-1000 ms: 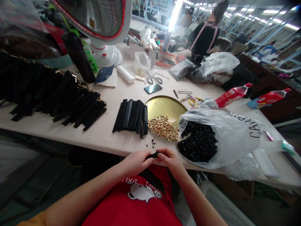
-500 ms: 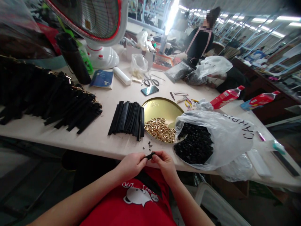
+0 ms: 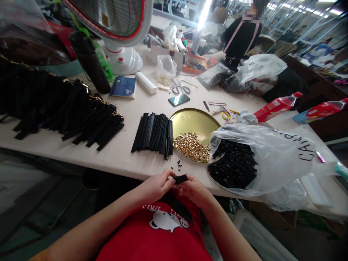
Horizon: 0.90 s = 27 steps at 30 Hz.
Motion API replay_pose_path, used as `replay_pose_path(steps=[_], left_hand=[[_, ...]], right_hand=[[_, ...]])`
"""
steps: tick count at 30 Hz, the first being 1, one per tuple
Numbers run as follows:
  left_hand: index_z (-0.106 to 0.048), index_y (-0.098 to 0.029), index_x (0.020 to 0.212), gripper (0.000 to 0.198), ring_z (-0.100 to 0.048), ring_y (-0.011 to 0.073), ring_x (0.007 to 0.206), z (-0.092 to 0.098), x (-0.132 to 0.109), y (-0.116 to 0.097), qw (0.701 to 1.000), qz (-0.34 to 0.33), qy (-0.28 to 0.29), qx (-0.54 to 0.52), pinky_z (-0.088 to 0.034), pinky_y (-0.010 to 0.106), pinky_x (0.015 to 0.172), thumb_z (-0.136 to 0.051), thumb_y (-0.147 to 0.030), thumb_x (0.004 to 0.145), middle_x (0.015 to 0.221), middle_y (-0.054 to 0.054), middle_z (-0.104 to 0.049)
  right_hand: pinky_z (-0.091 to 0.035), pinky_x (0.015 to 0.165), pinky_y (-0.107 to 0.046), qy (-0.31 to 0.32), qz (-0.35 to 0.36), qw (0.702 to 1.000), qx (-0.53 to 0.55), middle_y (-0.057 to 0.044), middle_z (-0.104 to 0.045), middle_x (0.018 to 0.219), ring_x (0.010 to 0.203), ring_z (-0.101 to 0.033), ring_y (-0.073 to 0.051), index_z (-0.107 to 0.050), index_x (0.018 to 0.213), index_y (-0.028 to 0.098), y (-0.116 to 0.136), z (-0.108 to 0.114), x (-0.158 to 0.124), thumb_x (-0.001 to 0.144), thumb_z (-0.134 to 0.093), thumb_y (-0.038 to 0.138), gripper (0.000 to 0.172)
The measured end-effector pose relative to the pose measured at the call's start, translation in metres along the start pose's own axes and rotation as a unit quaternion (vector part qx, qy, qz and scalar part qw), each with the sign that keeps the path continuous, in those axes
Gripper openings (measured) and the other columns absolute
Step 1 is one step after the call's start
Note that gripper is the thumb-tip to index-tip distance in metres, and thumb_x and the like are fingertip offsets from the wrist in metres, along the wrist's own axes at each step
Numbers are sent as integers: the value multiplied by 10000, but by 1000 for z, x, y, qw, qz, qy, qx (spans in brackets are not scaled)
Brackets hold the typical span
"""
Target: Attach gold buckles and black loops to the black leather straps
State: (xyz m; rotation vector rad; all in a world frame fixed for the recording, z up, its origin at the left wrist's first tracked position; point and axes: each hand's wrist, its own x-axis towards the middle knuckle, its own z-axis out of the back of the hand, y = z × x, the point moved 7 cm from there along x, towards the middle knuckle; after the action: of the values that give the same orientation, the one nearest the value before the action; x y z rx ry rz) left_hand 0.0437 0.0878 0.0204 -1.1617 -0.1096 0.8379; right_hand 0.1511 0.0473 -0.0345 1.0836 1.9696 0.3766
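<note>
Between my two hands, at the table's front edge, is a short black strip (image 3: 181, 179). My left hand (image 3: 160, 185) pinches its left end between thumb and fingers. My right hand (image 3: 194, 190) has its fingers closed on the right part. A few small black bits (image 3: 179, 165) lie on the table just beyond. Farther back is a row of flat black strips (image 3: 153, 134). Beside it a round gold tray (image 3: 197, 117) holds a heap of small gold metal pieces (image 3: 191, 146). To its right, a clear plastic bag (image 3: 280, 159) lies open with small black pieces (image 3: 233, 165).
A large pile of black strips (image 3: 59, 105) covers the left side. Behind stand a fan (image 3: 122, 59) and a dark bottle (image 3: 89, 61). A phone (image 3: 178, 99), scissors (image 3: 181, 87), pliers (image 3: 226, 114) and a red bottle (image 3: 277, 107) lie farther back. A person (image 3: 241, 36) stands beyond the table.
The view has shifted, so the table's things appear farther right. The black strip has turned in my hands and more of its flat face shows. My right fingers have moved lower around it.
</note>
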Motion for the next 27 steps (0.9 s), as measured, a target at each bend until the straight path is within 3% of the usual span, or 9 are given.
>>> replay_pose_path(steps=[4, 12, 19, 24, 27], left_hand=[[-444, -176, 1139, 392, -587, 206, 859, -2, -2, 1, 1000, 8, 11, 21, -420, 286, 721, -266, -417, 886, 953, 77, -626], [-398, -206, 1195, 418, -611, 235, 865, -6, 5, -2, 997, 16, 25, 70, -425, 305, 714, -239, -438, 885, 954, 77, -647], [-404, -218, 1205, 384, -600, 220, 911, -2, 5, -6, 998, -3, 34, 52, -413, 295, 777, -260, -371, 884, 1023, 67, -633], [-435, -231, 1162, 352, -597, 226, 907, -7, 9, -8, 998, -5, 37, 46, -405, 291, 753, -296, -382, 875, 1010, 52, -635], [-482, -221, 1075, 312, -601, 221, 849, -11, 15, -1, 999, 12, 16, 31, -398, 284, 706, -302, -374, 871, 911, 44, -649]], right_hand=[[-397, 440, -151, -4, 8, 1000, -16, 36, -589, 544, 455, -511, -55, -575, 642, 155, 2, -3, 1, 563, -771, 283, 247], [-414, 424, -165, -4, -34, 997, -73, 28, -602, 526, 406, -499, -55, -570, 667, 152, -3, 4, 8, 577, -749, 219, 211], [-432, 423, -179, 36, -61, 997, -24, 17, -608, 508, 411, -527, -75, -586, 667, 144, -11, 2, 10, 536, -768, 238, 243], [-385, 417, -162, 51, -49, 996, -57, 33, -564, 503, 412, -488, -54, -593, 675, 130, -13, -6, 11, 576, -742, 230, 206], [-379, 447, -170, 44, -45, 991, -118, 26, -559, 560, 450, -485, -53, -599, 716, 129, -14, 0, 15, 635, -696, 272, 192]])
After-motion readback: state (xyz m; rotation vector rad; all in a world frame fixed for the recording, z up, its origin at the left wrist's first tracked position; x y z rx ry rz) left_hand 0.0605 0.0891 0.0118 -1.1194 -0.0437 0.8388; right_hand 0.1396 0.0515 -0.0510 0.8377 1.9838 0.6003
